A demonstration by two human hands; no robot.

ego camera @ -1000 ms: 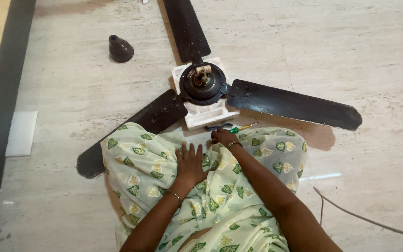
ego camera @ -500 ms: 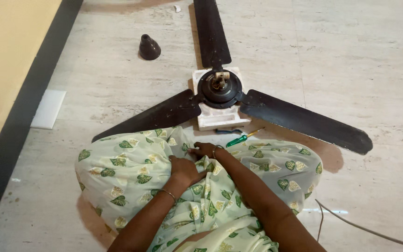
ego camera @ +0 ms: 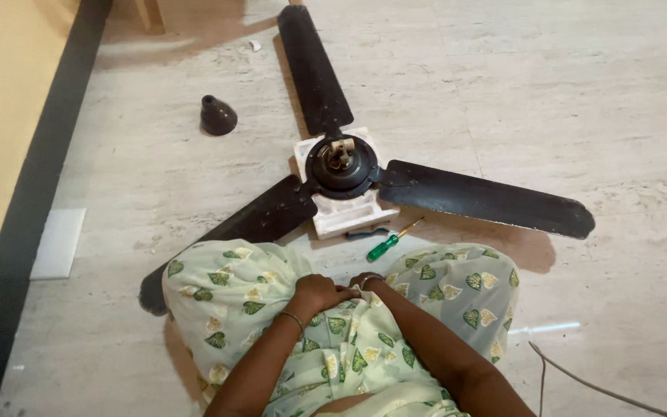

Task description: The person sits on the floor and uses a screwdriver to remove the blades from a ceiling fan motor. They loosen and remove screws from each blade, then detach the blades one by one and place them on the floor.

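We see the left hand (ego camera: 316, 292) curled in a loose fist and the right hand (ego camera: 364, 281) tucked against it, its fingers bent into the folds of the leaf-printed green cloth (ego camera: 233, 297) over the lap, though we cannot tell whether they pinch anything. Just beyond the hands, towards the dark ceiling fan (ego camera: 341, 166) on the floor, lies a green-handled screwdriver (ego camera: 386, 245) beside the fan's white foam block (ego camera: 349, 218). A dark cone-shaped cup (ego camera: 217, 116) stands well left of the fan's hub.
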